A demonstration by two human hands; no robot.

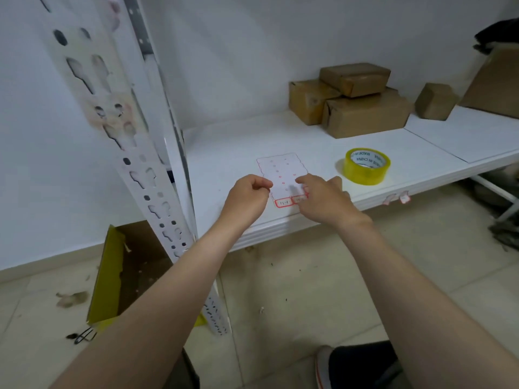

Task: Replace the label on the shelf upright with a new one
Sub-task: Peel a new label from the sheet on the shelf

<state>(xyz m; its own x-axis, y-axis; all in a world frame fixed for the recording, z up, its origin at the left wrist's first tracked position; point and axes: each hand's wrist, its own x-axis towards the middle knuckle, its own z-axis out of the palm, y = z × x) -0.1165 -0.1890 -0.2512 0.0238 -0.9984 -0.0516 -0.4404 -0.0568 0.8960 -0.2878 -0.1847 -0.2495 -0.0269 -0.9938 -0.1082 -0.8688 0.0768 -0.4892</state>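
Forearms reach over shelf (323,141). Left hand (247,195) curled, fingers pinched together; contents not discernible. Right hand (325,199) spread, pressing label sheet (280,175). Sheet long axis runs away from camera; remaining labels (283,203) between hands. Upright (132,153) lies left, nearer left hand.

"MADE IN CHINA" inside tape roll (367,165) core, label sheet (282,178) writing seemingly illegible
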